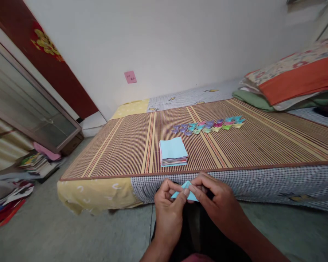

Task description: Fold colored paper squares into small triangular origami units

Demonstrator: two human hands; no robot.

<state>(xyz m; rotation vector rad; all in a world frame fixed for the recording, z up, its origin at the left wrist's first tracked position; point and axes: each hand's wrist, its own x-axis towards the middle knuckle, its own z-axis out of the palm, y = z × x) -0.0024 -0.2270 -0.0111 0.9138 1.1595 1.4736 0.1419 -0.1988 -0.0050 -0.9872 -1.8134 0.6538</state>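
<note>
A light blue paper folded to a triangle [186,185] is held between both hands, just in front of the bed's edge. My left hand [169,211] pinches its left part with thumb and fingers. On the right side my right hand [217,198] grips it near the peak, thumb on the front face. Beyond the hands, a stack of square paper [174,149] with a light blue sheet on top rests on the striped mat [125,145]. Farther back and to the right lie rows of small folded paper pieces [207,126] in several colours.
Folded bedding [300,78] in orange, floral and green is piled at the back right of the bed. A pink note [130,77] is on the white wall. Books [36,163] sit at the far left, near a glass-panelled door [24,91]. Dark-clothed legs are below my hands.
</note>
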